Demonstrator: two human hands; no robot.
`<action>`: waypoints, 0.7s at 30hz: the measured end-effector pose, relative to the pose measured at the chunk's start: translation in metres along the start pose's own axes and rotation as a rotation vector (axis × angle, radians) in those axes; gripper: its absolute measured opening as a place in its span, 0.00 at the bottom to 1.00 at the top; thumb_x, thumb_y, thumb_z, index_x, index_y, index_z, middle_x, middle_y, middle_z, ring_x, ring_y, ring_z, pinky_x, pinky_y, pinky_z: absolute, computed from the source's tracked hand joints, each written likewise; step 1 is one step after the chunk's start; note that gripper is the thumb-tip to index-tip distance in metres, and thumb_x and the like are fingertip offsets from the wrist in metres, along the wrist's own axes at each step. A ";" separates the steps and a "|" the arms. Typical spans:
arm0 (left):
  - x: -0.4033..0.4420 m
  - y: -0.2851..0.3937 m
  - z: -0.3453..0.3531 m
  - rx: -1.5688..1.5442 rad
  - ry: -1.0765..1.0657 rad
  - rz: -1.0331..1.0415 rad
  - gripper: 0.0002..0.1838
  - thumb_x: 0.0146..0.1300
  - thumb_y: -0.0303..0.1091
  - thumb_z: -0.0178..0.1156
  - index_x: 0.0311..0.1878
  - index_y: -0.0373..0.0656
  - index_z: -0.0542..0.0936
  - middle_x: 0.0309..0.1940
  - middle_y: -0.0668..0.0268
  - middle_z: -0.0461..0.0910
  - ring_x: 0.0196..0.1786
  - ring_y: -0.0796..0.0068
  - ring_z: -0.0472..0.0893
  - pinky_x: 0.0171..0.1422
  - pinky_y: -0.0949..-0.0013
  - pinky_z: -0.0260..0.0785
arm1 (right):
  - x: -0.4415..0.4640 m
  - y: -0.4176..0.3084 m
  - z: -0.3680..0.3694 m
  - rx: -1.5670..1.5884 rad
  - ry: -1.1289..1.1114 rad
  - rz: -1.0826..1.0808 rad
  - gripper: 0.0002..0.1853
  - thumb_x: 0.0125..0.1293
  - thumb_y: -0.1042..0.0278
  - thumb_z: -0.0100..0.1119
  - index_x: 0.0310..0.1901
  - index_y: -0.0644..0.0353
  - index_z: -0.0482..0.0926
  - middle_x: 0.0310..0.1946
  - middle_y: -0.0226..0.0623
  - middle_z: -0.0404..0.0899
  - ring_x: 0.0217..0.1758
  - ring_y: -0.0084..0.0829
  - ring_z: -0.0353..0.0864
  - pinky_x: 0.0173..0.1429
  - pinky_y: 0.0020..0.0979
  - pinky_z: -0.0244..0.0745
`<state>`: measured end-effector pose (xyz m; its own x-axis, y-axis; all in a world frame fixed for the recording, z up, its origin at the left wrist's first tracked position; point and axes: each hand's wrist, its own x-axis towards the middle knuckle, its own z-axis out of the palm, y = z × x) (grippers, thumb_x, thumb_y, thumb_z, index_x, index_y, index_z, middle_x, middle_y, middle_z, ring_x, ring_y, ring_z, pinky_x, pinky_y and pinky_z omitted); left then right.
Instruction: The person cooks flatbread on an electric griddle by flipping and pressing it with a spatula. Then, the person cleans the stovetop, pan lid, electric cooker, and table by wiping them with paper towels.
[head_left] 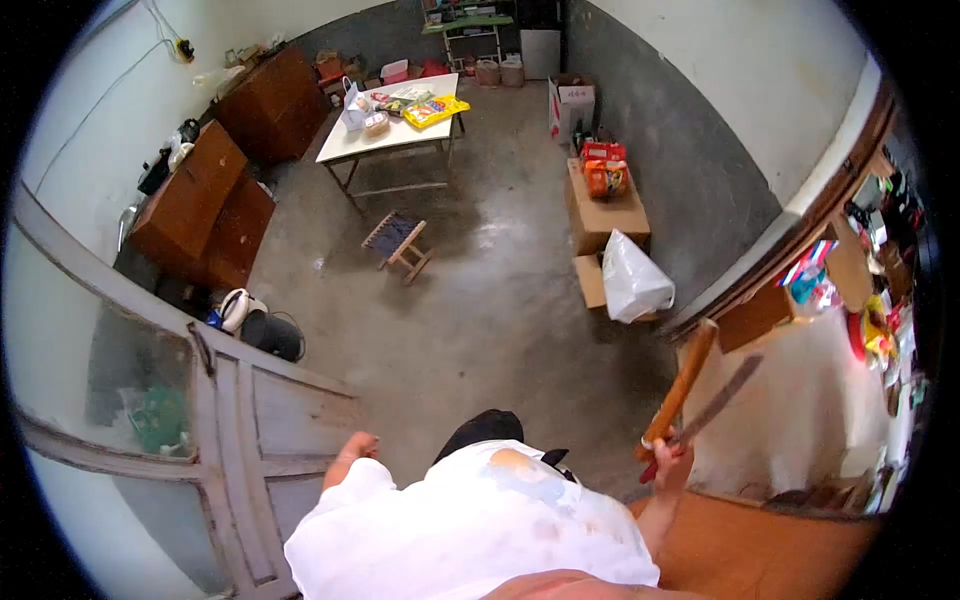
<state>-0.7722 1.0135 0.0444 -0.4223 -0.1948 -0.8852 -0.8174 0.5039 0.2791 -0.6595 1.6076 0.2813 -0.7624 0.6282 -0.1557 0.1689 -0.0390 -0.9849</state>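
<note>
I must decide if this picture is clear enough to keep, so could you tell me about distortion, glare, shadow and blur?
Head view: black rounded edges and a bowed wall show strong distortion; the floor has dull shine, with soft shadow by the stool; the shirt looks nearly washed out; the blade in the right hand seems slightly soft.

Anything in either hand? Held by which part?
Right hand: an orange-brown rod and a grey blade-like tool, both held near their lower ends; exact finger placement is unclear. Left hand: nothing visible in it.
</note>
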 end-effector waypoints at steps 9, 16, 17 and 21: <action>0.179 0.306 0.137 0.263 -0.051 0.389 0.08 0.51 0.34 0.56 0.25 0.40 0.78 0.22 0.60 0.74 0.24 0.66 0.71 0.29 0.62 0.64 | 0.069 0.033 -0.119 -0.014 0.394 -0.135 0.11 0.48 0.73 0.54 0.32 0.61 0.63 0.29 0.37 0.69 0.31 0.29 0.72 0.33 0.28 0.70; -0.042 0.634 0.474 1.046 -0.029 1.424 0.11 0.56 0.35 0.48 0.33 0.43 0.79 0.31 0.59 0.79 0.37 0.59 0.77 0.40 0.58 0.69 | 0.101 0.047 -0.225 0.065 0.769 -0.166 0.11 0.50 0.76 0.51 0.26 0.57 0.57 0.23 0.32 0.61 0.14 0.25 0.65 0.12 0.25 0.65; -0.087 0.652 0.515 0.798 -0.179 1.350 0.11 0.57 0.36 0.48 0.34 0.42 0.78 0.32 0.58 0.79 0.39 0.57 0.77 0.41 0.57 0.68 | 0.098 0.064 -0.253 -0.039 0.782 -0.274 0.10 0.50 0.77 0.50 0.25 0.57 0.57 0.21 0.31 0.59 0.11 0.25 0.64 0.09 0.25 0.63; -0.188 0.672 0.650 0.876 -0.591 1.542 0.15 0.61 0.43 0.47 0.40 0.41 0.74 0.27 0.57 0.77 0.34 0.60 0.77 0.40 0.63 0.67 | 0.119 -0.034 -0.307 0.190 0.770 0.197 0.08 0.51 0.77 0.52 0.27 0.58 0.62 0.26 0.32 0.70 0.18 0.19 0.66 0.24 0.20 0.66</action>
<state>-0.9869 1.9359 0.1561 -0.1691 0.9779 -0.1228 0.5920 0.2004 0.7806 -0.5644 1.9227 0.3200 -0.0755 0.9510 -0.2997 0.0935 -0.2925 -0.9517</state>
